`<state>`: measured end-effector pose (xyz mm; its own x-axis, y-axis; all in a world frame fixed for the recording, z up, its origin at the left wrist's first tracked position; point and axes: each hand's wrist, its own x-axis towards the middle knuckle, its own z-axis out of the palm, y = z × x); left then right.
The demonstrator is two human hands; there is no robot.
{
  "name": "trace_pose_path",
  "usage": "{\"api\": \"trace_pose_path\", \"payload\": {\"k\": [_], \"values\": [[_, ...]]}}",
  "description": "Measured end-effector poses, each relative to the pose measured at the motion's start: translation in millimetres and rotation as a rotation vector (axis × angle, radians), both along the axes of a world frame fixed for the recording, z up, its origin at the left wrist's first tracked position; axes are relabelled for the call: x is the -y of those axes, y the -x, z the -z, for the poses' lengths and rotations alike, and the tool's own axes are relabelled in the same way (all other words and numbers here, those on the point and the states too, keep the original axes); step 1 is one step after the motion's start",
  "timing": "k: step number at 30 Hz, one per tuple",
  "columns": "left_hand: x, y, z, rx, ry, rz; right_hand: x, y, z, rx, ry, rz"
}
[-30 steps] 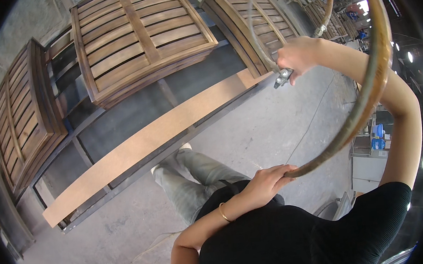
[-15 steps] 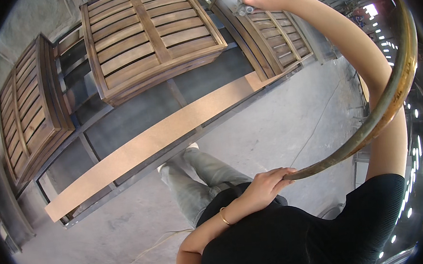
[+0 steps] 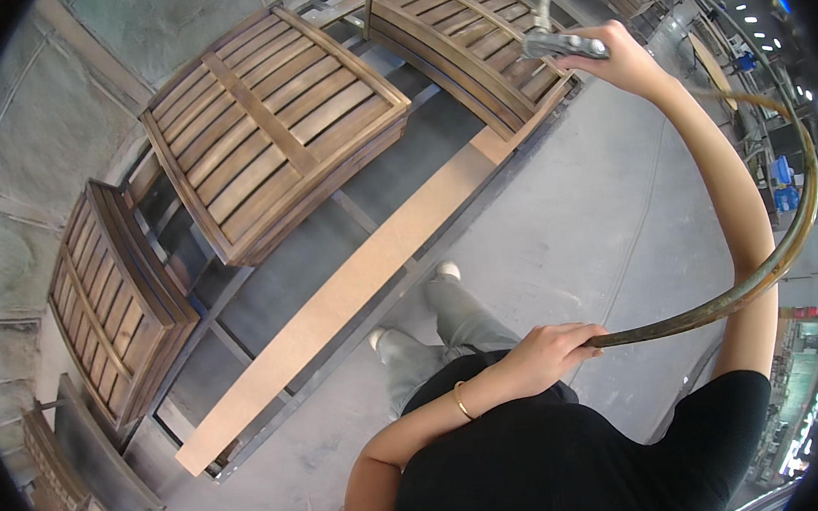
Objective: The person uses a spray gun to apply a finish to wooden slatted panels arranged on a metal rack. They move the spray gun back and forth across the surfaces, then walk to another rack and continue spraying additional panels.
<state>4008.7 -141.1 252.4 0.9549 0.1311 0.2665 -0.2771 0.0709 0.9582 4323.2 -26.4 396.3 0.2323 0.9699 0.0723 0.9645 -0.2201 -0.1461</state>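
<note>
In my raised right hand (image 3: 622,58) is a metal spray gun (image 3: 565,45), with my fingers closed round it beside the far-right slatted wooden panel stack (image 3: 453,26). A stained hose (image 3: 721,313) loops from the gun round the right side and comes back to my waist. There my left hand (image 3: 553,355), a gold bangle at its wrist, is closed on the hose. Ahead of me a larger slatted wooden panel (image 3: 270,137) lies on the dark metal frame (image 3: 320,226). Another panel stack (image 3: 110,303) lies at the left end.
A long pale board (image 3: 336,309) runs along the frame's near side, close to my feet. On the concrete floor (image 3: 560,215) lies a thin cable (image 3: 634,247). Dark panels (image 3: 103,452) lean at the far left. Blue containers (image 3: 784,186) stand at the right.
The view has turned, so the panels sit differently in it. My right hand, with the spray gun, now shows lower and farther right. The left hand keeps its hold on the hose.
</note>
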Motion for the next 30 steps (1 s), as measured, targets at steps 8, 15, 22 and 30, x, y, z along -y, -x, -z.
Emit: {"api": "trace_pose_path", "payload": {"k": [8,15,22,30], "values": [[-16.9,-154.5,31.8,-0.208,0.046,0.057,-32.5,-136.5,63.9,-0.329,0.105,-0.124],[-34.6,-265.0,52.3,-0.416,0.129,-0.085,-129.2,-208.1,156.4,-0.547,0.415,-0.568],[-61.3,-313.3,46.7,-0.621,0.186,-0.082,-240.8,-253.2,211.7,-0.592,-0.072,-0.441],[-62.2,-322.6,59.6,-0.642,0.29,-0.394,-370.1,-247.4,205.3,-0.658,-0.445,-0.265]]}}
